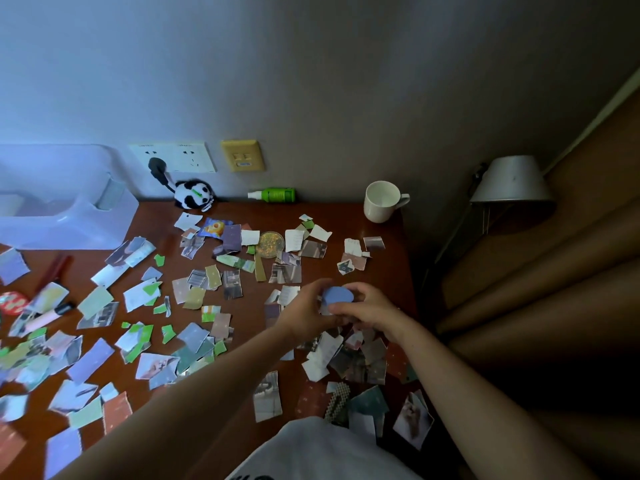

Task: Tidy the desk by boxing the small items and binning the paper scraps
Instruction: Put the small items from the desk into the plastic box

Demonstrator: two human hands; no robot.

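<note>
A white plastic box (69,216) sits at the upper left of the frame, on a brown desk (388,271) against the wall. Below it, near the left edge, a red stick-shaped item (55,270) and a pink tube (48,317) lie slantwise. Torn paper scraps (91,360) are strewn over the desk from the left edge almost to the right edge.

At the back, centre left, a panda plush (193,195) rests below the wall sockets. Right of it, a green spray bottle (277,195) lies on its side with the nozzle pointing left. A round glittery dish (270,243) sits among the scraps below the bottle.

Right of centre, both bare forearms reach up from the bottom of the frame and meet. The left hand (304,315) curls its fingers round the left side of a small blue rounded object (337,295), held just above the scraps. The right hand (372,310) pinches its right and lower edge. The object's flat blue face tilts up toward the camera, and its long axis runs left to right.

A pearl-studded hair clip (337,401) lies below the hands. A white mug (381,202) stands at the upper right of the desk with its handle to the right, and a lamp (512,180) stands beyond the desk's right edge.
</note>
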